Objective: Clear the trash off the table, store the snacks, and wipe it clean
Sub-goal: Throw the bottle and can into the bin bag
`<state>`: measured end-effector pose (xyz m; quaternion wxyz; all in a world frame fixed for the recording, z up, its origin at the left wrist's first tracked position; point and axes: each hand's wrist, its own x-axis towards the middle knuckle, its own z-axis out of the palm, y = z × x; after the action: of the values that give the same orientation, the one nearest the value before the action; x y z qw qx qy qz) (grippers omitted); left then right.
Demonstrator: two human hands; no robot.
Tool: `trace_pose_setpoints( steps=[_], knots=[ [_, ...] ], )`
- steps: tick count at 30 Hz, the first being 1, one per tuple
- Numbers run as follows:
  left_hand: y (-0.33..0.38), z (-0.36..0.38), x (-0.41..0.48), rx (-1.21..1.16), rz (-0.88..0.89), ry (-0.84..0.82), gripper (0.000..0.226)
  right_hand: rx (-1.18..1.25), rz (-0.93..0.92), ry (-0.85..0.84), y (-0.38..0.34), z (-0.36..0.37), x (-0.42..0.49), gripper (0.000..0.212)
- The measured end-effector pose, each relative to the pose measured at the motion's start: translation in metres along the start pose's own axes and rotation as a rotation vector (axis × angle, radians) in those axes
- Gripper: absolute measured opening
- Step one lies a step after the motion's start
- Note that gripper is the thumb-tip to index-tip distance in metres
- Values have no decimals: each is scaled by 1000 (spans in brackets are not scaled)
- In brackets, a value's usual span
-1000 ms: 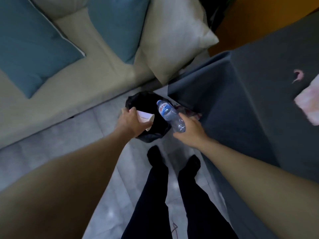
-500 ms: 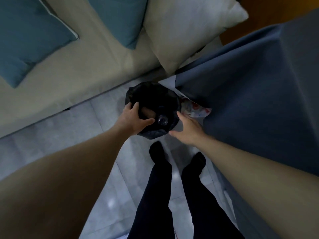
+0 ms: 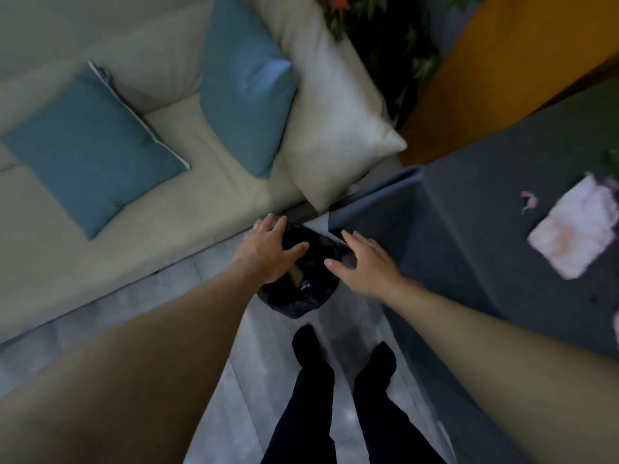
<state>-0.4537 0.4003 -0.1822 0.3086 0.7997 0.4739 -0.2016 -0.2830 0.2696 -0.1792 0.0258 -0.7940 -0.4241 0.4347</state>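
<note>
Dropped a moment ago into the bin (image 3: 301, 303), on the floor at the surface's (image 3: 502, 212) corner: bottle and box, no longer held. Hovering above it now with left hand (image 3: 268, 252) and right hand (image 3: 365, 266) empty, fingers (image 3: 351, 236) spread apart, gripping nothing. Inside the liner a glint, likely the bottle (image 3: 305, 285). Still to clear from the surface: a pink sheet (image 3: 576, 236) and a scrap (image 3: 529, 200) just beside it, well in from that corner. Afterwards, probably snacks and wiping.

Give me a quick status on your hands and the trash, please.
Left hand and right hand open, empty, over the black-lined bin. Pink-white sheet and pink scrap on the table. Nothing blocks them.
</note>
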Motion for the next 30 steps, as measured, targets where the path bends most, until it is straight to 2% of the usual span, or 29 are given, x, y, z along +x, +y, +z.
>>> trace_pose_setpoints(
  steps=[8, 14, 16, 21, 30],
  knots=[
    [65, -94, -51, 80, 126, 176, 74, -37, -137, 190, -28, -100, -69, 78],
    [126, -137, -89, 186, 225, 255, 68, -115, -129, 347, -22, -163, -123, 84],
    [142, -146, -97, 205, 244, 245, 68, -140, -94, 344, -17, -177, -137, 82],
    [199, -160, -117, 261, 323, 246, 70, -111, -57, 424, 18, -208, -177, 81],
    [323, -140, -139, 334, 455, 225, 74, -77, 70, 600, 113, -247, -245, 76]
  ],
)
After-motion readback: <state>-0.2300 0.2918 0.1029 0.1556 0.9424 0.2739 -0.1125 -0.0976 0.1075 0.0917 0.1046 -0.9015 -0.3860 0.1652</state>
